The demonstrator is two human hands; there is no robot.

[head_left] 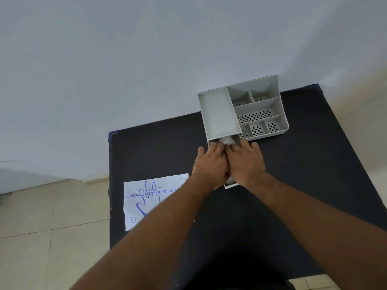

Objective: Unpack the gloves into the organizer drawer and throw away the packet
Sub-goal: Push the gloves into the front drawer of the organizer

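Note:
A grey organizer [217, 114] with several compartments stands at the back of the black table [303, 164]. Its drawer [231, 186] is pulled out toward me. My left hand [210, 164] and my right hand [245, 162] lie side by side, palms down, over the drawer, pressing on the clear gloves [227, 140], of which a crumpled bit shows beyond my fingertips. The white packet [146, 204], printed in blue with "Disposable Polyethylene Gloves", lies flat on the table's left side; my left forearm covers part of it.
The organizer's perforated compartments [255, 116] hold nothing. A pale wall runs behind the table. Beige floor tiles [52, 227] show to the left, beyond the table's left edge.

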